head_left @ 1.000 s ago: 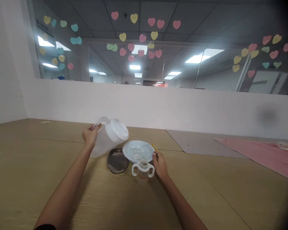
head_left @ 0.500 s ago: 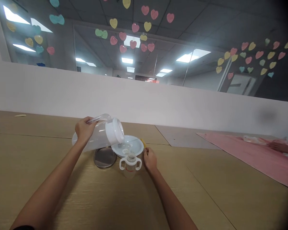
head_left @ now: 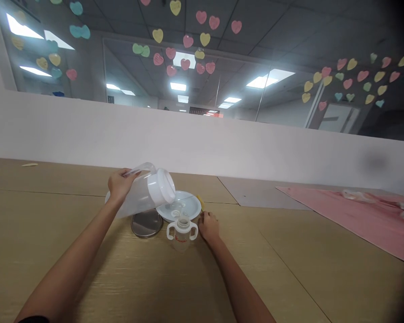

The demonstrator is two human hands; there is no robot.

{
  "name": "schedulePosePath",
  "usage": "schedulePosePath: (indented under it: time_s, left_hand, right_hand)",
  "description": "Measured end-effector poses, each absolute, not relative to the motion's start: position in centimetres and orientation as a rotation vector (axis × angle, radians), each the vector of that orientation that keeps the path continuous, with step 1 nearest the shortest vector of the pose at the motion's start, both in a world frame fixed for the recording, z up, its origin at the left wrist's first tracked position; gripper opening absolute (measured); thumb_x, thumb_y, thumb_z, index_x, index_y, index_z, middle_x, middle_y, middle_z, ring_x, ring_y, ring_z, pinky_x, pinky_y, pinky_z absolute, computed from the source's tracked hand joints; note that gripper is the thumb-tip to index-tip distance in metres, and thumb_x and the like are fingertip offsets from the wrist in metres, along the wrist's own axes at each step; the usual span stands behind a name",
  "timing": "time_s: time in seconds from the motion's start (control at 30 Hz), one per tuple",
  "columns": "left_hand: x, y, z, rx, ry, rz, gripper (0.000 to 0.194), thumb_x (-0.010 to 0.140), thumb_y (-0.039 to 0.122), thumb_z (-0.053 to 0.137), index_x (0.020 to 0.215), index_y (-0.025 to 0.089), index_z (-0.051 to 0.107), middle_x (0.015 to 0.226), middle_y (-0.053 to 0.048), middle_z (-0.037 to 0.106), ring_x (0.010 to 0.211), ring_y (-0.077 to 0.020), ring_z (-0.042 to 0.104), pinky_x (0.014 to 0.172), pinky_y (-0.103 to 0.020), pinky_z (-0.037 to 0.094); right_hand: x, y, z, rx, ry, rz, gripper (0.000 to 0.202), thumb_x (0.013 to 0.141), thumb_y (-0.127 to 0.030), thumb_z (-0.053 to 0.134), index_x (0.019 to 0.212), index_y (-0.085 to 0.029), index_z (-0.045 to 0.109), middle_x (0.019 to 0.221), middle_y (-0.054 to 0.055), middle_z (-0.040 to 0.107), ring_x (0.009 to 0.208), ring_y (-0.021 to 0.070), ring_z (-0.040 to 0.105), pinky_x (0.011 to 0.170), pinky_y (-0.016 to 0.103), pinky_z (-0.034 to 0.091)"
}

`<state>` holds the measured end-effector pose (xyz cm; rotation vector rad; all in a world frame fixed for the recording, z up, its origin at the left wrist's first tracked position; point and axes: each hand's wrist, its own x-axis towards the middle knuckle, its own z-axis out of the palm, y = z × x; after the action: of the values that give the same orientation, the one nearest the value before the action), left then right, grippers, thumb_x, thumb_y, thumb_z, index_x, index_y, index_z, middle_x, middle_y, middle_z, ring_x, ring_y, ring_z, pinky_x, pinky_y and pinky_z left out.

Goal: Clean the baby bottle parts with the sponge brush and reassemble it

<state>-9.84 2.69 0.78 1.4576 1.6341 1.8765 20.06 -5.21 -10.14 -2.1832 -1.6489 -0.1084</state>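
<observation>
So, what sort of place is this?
Probably an office or similar indoor workspace: wide glass panes dotted with pastel heart-shaped stickers, bright rectangular ceiling lights showing in them, and a broad wood-toned tabletop.

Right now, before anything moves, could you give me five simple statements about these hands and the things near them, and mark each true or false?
1. The left hand holds the pitcher. True.
2. The pitcher is upright. False: it is tilted, its white lid over toward the white plate.
3. The two-handled bottle stands upright. True.
4. The right hand grips the round metal dish. False: the right hand is at the near end of the yellow item by the plate; whether it grips it is unclear. The metal dish lies left of the bottle.
5. A pink cloth lies off to the right. True.
</observation>
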Motion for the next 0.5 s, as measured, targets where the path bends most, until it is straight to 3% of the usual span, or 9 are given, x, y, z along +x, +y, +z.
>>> schedulePosePath:
  time_s: [0.23,0.5]
  left_hand:
    - [-9.2,1.0,2.3,1.298,1.171,1.915,0.036,0.052,0.045,0.074,0.058,0.015,0.055,0.051,0.005,0.046,0.049,-0.0078,0.039,0.045,-0.019,0.027]
    - [-8.3,-0.7,3.6,1.553,1.118,1.785,0.027,0.052,0.035,0.076,0.064,0.013,0.065,0.057,0.002,0.055,0.054,-0.0090,0.046,0.048,-0.018,0.033]
  right_hand:
    - [20.0,-5.1,-10.4,-2.220,-1.712,-0.136,0.029,0.085,-0.021,0.041,0.107,-0.014,0.059,0.111,0.014,0.059,0.106,0.0254,0.051,0.083,0.035,0.034]
    - [20.0,-5.2,-10.2,-2.249,-1.759,-0.148,0.029,0.085,-0.023,0.041,0.107,-0.015,0.059,0.112,0.014,0.059,0.108,0.0250,0.050,0.084,0.034,0.034]
